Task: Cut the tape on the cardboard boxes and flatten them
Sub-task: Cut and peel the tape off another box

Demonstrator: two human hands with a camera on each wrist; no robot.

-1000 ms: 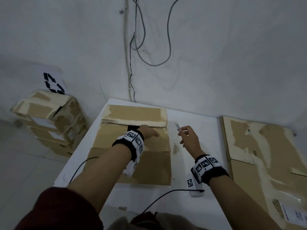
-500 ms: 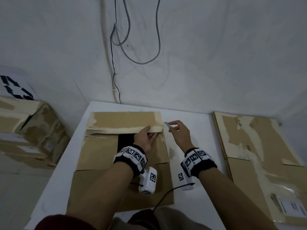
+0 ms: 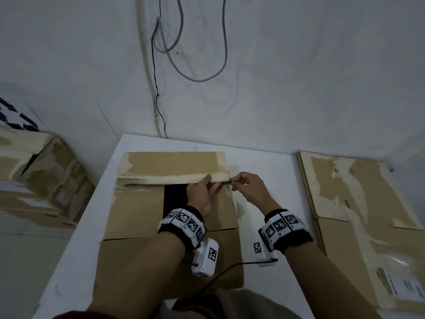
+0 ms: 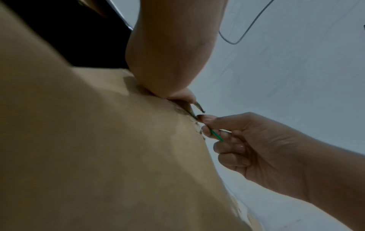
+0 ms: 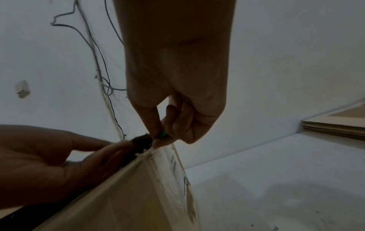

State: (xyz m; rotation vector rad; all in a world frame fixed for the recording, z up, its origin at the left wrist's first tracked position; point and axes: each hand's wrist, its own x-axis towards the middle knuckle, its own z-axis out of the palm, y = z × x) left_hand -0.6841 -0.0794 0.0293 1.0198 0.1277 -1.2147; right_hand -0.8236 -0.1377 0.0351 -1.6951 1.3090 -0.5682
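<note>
A worn cardboard box (image 3: 138,210) lies on the white table (image 3: 264,176), its far flap (image 3: 172,166) raised a little over a dark gap. My left hand (image 3: 201,192) holds that flap's near edge close to its right end, fingertips (image 5: 110,148) at the corner. My right hand (image 3: 249,187) pinches a small thin cutter with a green edge (image 4: 216,135) between thumb and forefinger. Its tip is at the torn right corner of the seam (image 5: 146,150), right beside my left fingertips. The blade itself is mostly hidden by the fingers.
Flattened cardboard sheets (image 3: 358,217) are stacked to the right of the table. More taped boxes (image 3: 39,180) stand on the left. Cables (image 3: 161,65) hang down the wall behind. Wrist-camera cords trail over the box's near part.
My left hand slid from the box's top panel to the far flap's edge and took hold of it. My right hand brought the cutter left to the seam's right corner.
</note>
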